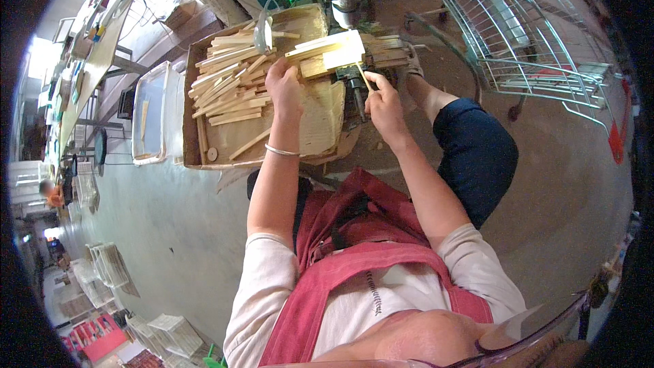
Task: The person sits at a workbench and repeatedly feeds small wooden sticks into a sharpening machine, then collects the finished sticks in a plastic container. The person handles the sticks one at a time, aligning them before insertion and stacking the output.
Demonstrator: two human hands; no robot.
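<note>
My left hand is held over the box with its fingers curled together. Whatever it may grip is hidden; its fingertips are close to the ends of pale wooden strips lying under the machine. In my right hand a thin wooden stick is pinched, pointing up toward a brightly lit pale block. Below that block is a dark metal vise-like fixture, just left of my right hand. Many loose wooden strips lie piled in a shallow cardboard box, left of my left hand.
A flexible hose with a pale nozzle hangs over the box. Left of it stands a white-rimmed plastic bin with one strip inside. At the right is a wire cart. My bent knee is beside my right forearm.
</note>
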